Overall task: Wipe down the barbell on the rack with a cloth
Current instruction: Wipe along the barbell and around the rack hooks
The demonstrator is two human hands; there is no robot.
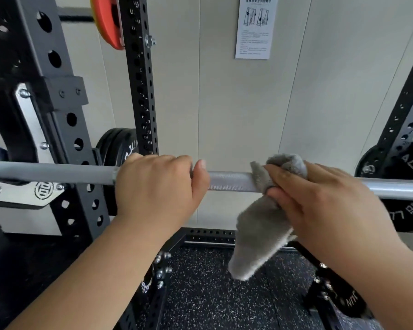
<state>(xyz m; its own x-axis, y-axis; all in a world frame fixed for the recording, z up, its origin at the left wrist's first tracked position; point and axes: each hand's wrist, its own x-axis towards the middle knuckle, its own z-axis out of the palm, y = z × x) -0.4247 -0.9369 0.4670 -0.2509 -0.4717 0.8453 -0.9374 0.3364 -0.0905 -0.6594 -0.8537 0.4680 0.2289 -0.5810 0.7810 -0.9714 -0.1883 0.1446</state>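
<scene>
Two hands, one cloth, one bar.

Your left hand (157,186) grips the barbell (231,181) overhand. The fingers are curled over the top and the thumb tip shows at its right edge.

Your right hand (320,198) grips the grey cloth (260,229), fingers curled round it, bunching it against the bar. The cloth's loose tail hangs free below the bar, over the speckled floor (212,294).

The barbell lies level across the frame. Its left part sits in one steel hook (22,194) on the near upright (45,103).

Open room: a short bare knurled stretch lies between your hands. A longer smooth run lies between your left hand and the hook. To the right, bare shaft runs from your right hand out of frame.

Three rack uprights show. Two are on the left, the near one and a far upright (141,91), and one is on the right edge (405,120).

Plates: a black stack (115,148) sits behind the left uprights, number unclear. One black plate (403,167) is at right and one orange plate (105,20) is up top.

One printed sheet (255,27) is on the far wall (224,103).
</scene>
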